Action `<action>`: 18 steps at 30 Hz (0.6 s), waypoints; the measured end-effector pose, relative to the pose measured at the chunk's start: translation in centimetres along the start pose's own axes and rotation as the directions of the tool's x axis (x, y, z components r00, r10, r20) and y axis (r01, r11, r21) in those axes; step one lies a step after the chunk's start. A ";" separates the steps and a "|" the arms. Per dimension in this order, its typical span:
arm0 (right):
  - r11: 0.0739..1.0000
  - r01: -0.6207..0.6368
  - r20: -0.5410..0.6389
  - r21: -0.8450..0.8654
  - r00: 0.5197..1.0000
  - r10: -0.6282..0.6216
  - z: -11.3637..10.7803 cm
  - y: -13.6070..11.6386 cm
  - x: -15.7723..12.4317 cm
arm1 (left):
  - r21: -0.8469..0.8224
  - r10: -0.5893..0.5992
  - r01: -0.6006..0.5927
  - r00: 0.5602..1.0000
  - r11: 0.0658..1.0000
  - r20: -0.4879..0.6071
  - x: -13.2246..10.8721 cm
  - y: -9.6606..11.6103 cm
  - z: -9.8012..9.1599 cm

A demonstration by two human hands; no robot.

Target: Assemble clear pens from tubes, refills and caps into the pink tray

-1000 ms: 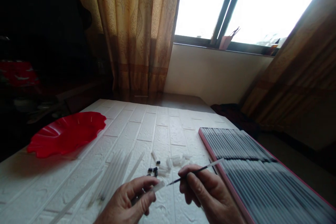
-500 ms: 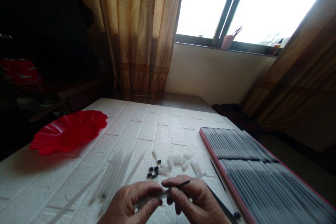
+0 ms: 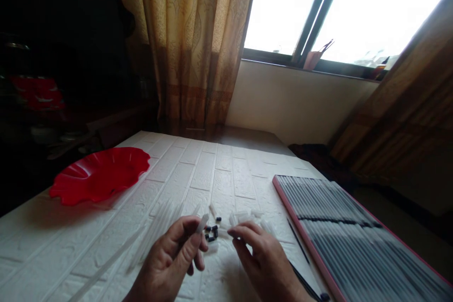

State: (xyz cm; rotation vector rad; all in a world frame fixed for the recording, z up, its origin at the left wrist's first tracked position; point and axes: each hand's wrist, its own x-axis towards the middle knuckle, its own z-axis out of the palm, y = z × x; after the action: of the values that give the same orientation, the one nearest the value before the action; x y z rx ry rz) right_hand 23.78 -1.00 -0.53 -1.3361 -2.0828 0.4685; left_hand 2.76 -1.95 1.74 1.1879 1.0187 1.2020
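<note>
In my left hand [image 3: 173, 255], thumb and fingers pinch a translucent plastic tube [image 3: 203, 223], its pale tip pointing up and away. The rest of it is hidden behind the hand. My right hand [image 3: 260, 257] hovers to the right with nothing visible between its slightly parted thumb and forefinger. Just beyond its fingertips lie several short translucent sleeves [image 3: 243, 215]. Between the hands several small black plugs [image 3: 214, 231] are scattered. Long clear tubes [image 3: 155, 231] lie in a bundle beyond my left hand.
A red wavy-edged dish [image 3: 101, 177] stands at the left on the white brick-patterned tabletop [image 3: 201, 174]. At the right, a pink-edged tray [image 3: 283, 198] holds rows of dark-filled clear tubes. Thin black rods [image 3: 304, 278] lie beside it. Curtains [image 3: 191, 47] and a window are behind.
My hands have parted. The tube, with a thin black rod at its end earlier, now stays in my left hand and points upward. My right hand has let go.
</note>
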 end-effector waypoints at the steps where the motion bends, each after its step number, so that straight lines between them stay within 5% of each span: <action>1: 0.998 -0.022 0.029 -0.051 0.999 0.023 -0.2 -0.4 0.3 | -0.005 -0.005 0.005 1.000 1.000 -0.009 0.1 -0.2 0.0; 9: 0.922 0.010 0.199 -0.388 0.977 0.073 -0.4 -3.8 5.0 | 0.002 0.005 -0.005 1.000 1.000 0.003 1.8 -3.3 -1.2; 18: 0.926 0.023 0.191 -0.376 0.980 0.053 1.1 -3.1 6.0 | 0.067 -0.036 0.029 0.992 0.997 0.118 2.2 -4.5 -1.5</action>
State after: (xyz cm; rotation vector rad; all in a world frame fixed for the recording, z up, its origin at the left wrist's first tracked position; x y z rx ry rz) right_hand 19.11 3.10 2.28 -1.5764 -2.4185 0.2171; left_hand 2.13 0.47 -2.85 1.2739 0.9900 1.0662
